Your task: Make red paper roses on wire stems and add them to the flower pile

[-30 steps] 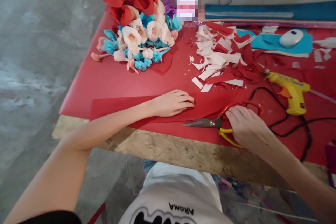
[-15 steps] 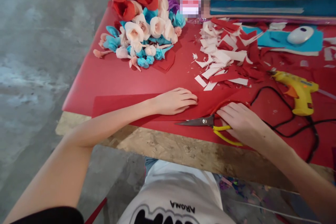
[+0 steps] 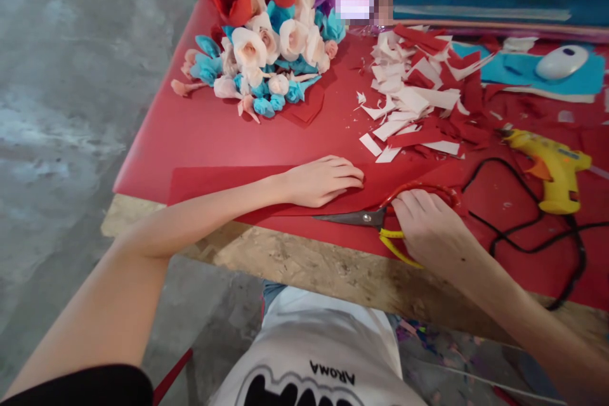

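Note:
My left hand [image 3: 326,181] lies flat, palm down, on a long strip of red paper [image 3: 209,184] near the table's front edge. Its fingers point right and rest lightly bent on the paper. To its right, my right hand [image 3: 425,223] is closed round the handles of a pair of scissors [image 3: 349,218], one yellow and one red. The dark blades point left along the strip's near edge, just below my left hand. Only one blade shows clearly, so how far they are apart I cannot tell.
A yellow glue gun [image 3: 554,168] with a black cord lies at the right. Red and white paper scraps [image 3: 409,101] are heaped behind my hands. Paper flowers [image 3: 250,51] stand at the back left. A white computer mouse [image 3: 562,62] rests on blue sheets [image 3: 504,70].
The scissors have slid left along the near edge of the red paper with my right hand. My left hand stays pressed on the paper. The whole view has shifted slightly.

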{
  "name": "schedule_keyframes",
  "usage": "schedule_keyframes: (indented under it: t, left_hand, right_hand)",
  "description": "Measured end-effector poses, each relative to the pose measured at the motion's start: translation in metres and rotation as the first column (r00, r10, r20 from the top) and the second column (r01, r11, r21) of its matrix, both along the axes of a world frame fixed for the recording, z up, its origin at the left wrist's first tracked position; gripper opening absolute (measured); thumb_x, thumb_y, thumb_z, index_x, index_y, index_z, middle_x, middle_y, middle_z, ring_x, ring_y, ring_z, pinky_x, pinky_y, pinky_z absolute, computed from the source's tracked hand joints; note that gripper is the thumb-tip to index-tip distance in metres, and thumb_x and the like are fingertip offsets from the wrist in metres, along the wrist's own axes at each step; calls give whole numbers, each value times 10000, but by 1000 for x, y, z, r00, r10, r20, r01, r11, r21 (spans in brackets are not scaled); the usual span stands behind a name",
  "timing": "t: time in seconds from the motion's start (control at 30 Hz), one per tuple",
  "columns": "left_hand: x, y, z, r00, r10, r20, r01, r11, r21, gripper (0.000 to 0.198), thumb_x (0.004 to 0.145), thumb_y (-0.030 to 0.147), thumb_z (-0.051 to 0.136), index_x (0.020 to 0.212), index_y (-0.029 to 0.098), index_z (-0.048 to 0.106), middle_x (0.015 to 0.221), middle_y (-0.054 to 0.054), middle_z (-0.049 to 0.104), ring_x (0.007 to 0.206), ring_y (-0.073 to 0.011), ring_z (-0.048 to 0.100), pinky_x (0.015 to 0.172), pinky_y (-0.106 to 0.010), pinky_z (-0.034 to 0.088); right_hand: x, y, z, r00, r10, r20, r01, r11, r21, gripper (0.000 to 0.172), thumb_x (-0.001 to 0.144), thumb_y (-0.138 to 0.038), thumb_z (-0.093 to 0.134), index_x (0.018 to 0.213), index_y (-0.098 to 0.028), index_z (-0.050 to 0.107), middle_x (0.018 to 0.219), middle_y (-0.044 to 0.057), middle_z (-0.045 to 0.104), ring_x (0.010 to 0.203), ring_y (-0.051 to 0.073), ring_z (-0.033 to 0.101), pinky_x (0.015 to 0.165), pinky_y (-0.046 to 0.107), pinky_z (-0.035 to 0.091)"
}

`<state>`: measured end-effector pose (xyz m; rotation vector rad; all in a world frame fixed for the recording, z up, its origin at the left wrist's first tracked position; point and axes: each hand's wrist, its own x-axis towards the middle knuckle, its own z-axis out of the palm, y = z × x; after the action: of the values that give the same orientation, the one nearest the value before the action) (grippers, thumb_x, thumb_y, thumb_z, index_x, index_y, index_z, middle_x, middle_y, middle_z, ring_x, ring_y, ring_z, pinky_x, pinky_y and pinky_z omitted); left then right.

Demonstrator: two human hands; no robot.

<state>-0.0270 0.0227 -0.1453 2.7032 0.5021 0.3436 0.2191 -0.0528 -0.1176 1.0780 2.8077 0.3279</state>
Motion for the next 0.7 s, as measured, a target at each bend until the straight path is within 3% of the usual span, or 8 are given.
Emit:
schedule_keyframes:
  t: [0.2,0.37,0.5,0.7]
  left_hand:
    - [-1,0,-1,1000,-10,-1,10,1000,9,329,874,130,403,1174,117,537,1238,-105,576,1137,-233,501,1003,-369,366]
    - [0,0,0,1000,-17,-12,17,1000,11,336,866,126,397,1171,110,536,1238,-114,576,1136,-234,500,992,-373,371]
    - [0,1,1,1000,-9,3,9,1000,-10,332,867,122,392,1164,124,540,1231,-113,584,1131,-220,503,989,-373,373]
    - [-1,1,2,1000,-22,-4,22,1000,-10,348,864,114,372,1165,97,546,1239,-125,578,1140,-236,499,994,-382,370]
  right_hand:
    - [-15,10,-2,988,103,-115,-105,994,-5,176,790,-90,425,834,-84,596,788,126,566,718,249,445,644,329,307]
    - [-14,17,3,978,171,-118,-176,984,-36,144,791,-70,456,785,-112,593,731,87,553,693,233,447,639,323,300]
    - [-13,11,10,988,143,-57,-148,985,-85,138,750,-31,476,768,-124,577,734,83,550,691,232,454,659,327,314]
    - [-18,0,10,997,32,63,-32,1000,0,178,742,-68,479,895,-56,568,850,158,565,758,275,473,681,352,324]
